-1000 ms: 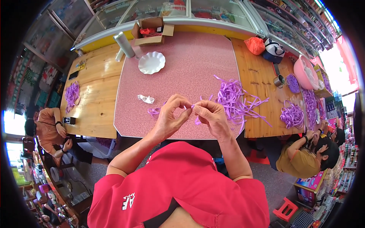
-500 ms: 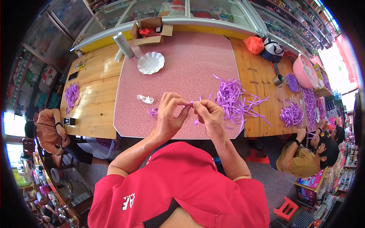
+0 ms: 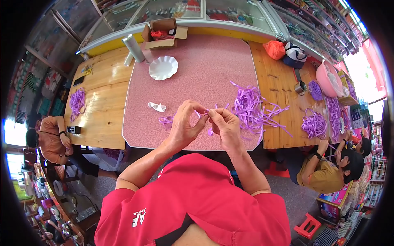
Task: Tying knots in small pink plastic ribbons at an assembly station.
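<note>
Above the near part of the pink tabletop (image 3: 197, 69), my left hand (image 3: 186, 123) and my right hand (image 3: 225, 127) meet at the fingertips. Both pinch a thin purple ribbon (image 3: 208, 111), mostly hidden by the fingers. Just right of my right hand lies a loose heap of purple ribbons (image 3: 248, 108), with strands trailing to the right over the table seam. A short purple ribbon piece (image 3: 166, 120) rests left of my left hand. Farther left is a small white crumpled strip (image 3: 157, 107) whose kind I cannot make out.
A white scalloped plate (image 3: 163, 67), a silvery roll (image 3: 133, 48) and an open cardboard box (image 3: 164, 36) stand toward the back. On the right wooden table are more purple ribbons (image 3: 314, 123), a metal cup (image 3: 300, 87) and a pink basin (image 3: 329, 78). People sit at both sides.
My fingers have shifted slightly at the ribbon, and a loop of it shows a little more beside my left fingers. The ribbon heap and plate stay put.
</note>
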`<act>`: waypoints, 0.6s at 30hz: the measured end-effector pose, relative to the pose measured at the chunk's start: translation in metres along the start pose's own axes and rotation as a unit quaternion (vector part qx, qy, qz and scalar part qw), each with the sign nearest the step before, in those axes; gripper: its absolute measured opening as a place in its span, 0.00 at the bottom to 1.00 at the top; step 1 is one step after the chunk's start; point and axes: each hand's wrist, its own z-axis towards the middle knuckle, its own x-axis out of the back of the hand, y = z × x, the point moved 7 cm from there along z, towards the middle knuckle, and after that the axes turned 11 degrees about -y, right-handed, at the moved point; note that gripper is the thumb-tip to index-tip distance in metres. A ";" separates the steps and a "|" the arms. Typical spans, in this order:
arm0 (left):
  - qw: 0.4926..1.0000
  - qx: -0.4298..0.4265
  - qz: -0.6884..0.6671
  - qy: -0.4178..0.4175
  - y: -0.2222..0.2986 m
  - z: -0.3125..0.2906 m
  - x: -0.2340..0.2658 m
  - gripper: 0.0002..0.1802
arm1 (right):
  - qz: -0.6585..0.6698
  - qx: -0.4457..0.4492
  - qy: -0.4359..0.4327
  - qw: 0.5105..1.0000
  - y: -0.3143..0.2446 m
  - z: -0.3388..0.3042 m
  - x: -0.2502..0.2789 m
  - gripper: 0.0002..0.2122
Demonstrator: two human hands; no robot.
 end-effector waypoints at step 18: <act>0.997 0.012 0.031 -0.073 -0.010 0.004 -0.001 0.08 | -0.375 0.110 -0.045 0.919 -0.051 -0.004 -0.009 0.05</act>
